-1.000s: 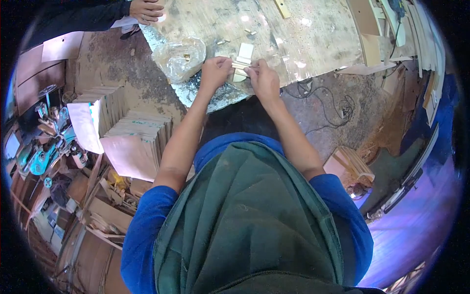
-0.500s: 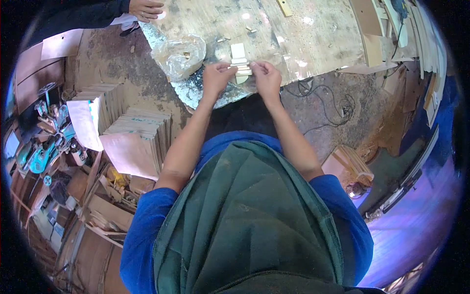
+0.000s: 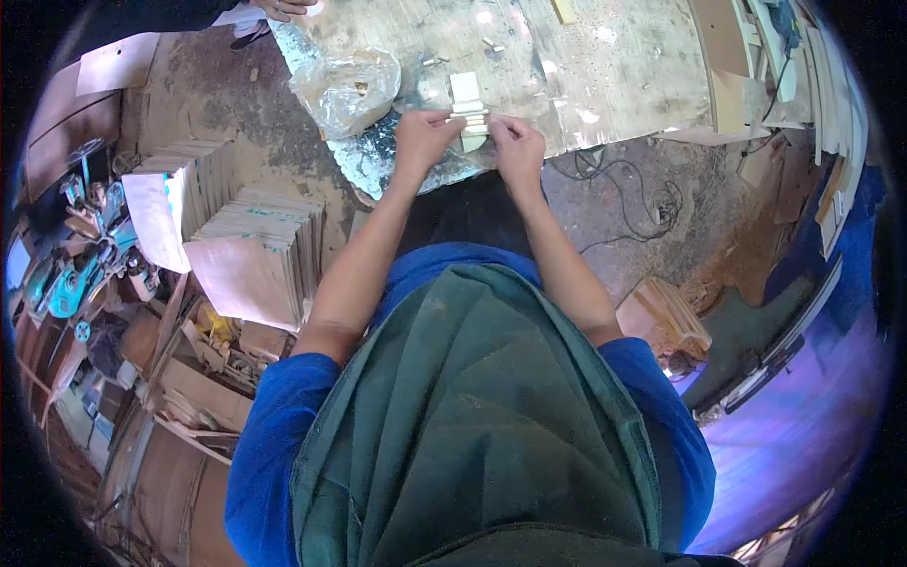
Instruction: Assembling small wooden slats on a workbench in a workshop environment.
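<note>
At the workbench's near edge lies a small group of pale wooden strips (image 3: 475, 127), set crosswise over a pale wooden piece (image 3: 465, 87) that sticks out beyond them. My left hand (image 3: 424, 144) is closed at the strips' left ends, thumb and fingers pinched inward. On the other side my right hand (image 3: 519, 151) pinches their right ends. How the strips are joined is too small to tell. Short wooden dowels (image 3: 492, 45) lie on the bench just past the wooden piece. Left of my hands sits a clear plastic bag (image 3: 342, 99), its contents hard to make out.
The worn plywood workbench (image 3: 624, 80) spans the far side. Another person's hand (image 3: 283, 8) rests at its far left corner. Stacked panels (image 3: 248, 269) stand on the floor at left. A black cable (image 3: 628, 203) lies coiled at right, near a wooden box (image 3: 661, 321).
The view has shifted slightly. My left fingers have moved further over the strips, while my right hand stays at their right ends. The other person's hand now shows only partly at the top edge.
</note>
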The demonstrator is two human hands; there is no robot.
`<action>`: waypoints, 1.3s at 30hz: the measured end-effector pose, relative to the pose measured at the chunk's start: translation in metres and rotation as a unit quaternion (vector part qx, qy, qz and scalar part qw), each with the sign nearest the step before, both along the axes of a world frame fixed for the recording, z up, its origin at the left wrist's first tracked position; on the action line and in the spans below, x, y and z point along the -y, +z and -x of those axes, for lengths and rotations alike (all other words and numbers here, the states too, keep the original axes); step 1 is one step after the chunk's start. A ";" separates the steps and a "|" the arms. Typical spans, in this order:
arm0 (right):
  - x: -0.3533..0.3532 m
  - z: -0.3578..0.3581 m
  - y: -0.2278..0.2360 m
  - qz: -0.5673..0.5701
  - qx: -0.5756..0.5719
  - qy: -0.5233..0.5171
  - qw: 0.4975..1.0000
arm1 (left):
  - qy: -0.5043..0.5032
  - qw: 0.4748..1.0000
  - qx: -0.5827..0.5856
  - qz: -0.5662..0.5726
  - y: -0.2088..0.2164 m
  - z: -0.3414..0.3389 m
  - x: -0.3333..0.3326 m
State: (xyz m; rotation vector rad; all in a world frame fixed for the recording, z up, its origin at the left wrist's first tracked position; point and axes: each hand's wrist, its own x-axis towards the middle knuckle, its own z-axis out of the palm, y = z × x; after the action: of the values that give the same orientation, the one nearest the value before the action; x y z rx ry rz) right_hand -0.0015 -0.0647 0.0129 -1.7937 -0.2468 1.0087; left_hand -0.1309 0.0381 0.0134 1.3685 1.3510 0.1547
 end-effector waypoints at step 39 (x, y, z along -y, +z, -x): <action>-0.004 -0.016 -0.003 -0.001 -0.018 0.009 1.000 | 0.018 0.999 -0.040 -0.030 0.017 -0.009 0.004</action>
State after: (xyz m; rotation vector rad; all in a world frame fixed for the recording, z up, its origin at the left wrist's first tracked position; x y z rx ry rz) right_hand 0.0149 -0.0605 0.0104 -1.7724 -0.2427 1.0527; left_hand -0.1218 0.0344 0.0308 1.4134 1.4496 0.1676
